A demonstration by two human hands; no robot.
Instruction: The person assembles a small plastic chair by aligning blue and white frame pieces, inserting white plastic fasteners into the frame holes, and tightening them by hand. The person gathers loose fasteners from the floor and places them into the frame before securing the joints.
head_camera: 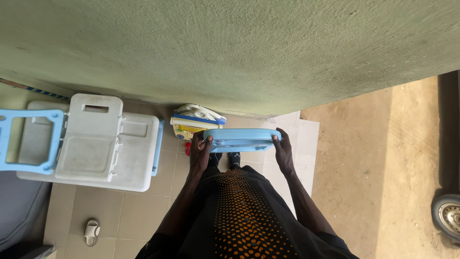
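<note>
Gripping a light blue plastic lid [241, 139] by its two short ends, the person held it flat in front of their waist, above their feet. The left hand [199, 156] was clenched on the lid's left edge, thumb on top; the right hand [283, 152] clasped the right edge the same way. Just beyond the lid, a yellow, white and blue box [194, 123] lay against the green wall [239, 52]. To the left, a white twin-tub washing machine [103, 146] stood on the tiled floor [134, 211], with a white sandal [91, 231] near it.
</note>
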